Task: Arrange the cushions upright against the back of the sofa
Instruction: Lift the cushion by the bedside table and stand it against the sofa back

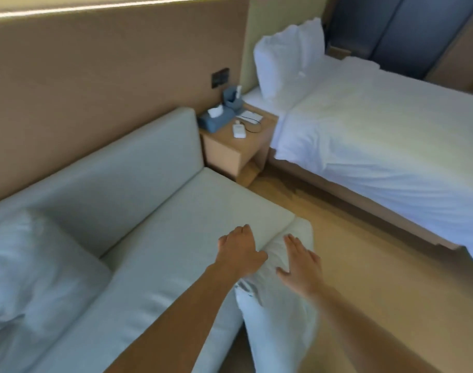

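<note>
A pale grey-green sofa fills the left, with its back (127, 168) against the wall and its seat (181, 238) in front. One white cushion (28, 275) leans against the sofa back at the far left. A second white cushion (281, 313) stands off the seat's front right corner, over the floor. My left hand (240, 250) rests curled on that cushion's upper left edge, at the seat corner. My right hand (301, 263) lies flat against the cushion's right side with fingers spread. Whether either hand truly grips the cushion is unclear.
A wooden bedside table (238, 149) stands right of the sofa, carrying a blue tissue box (215, 119), a holder and a white device with cable. A bed with white duvet (386, 135) and pillow (286, 57) fills the right. Wood floor (359, 270) lies between.
</note>
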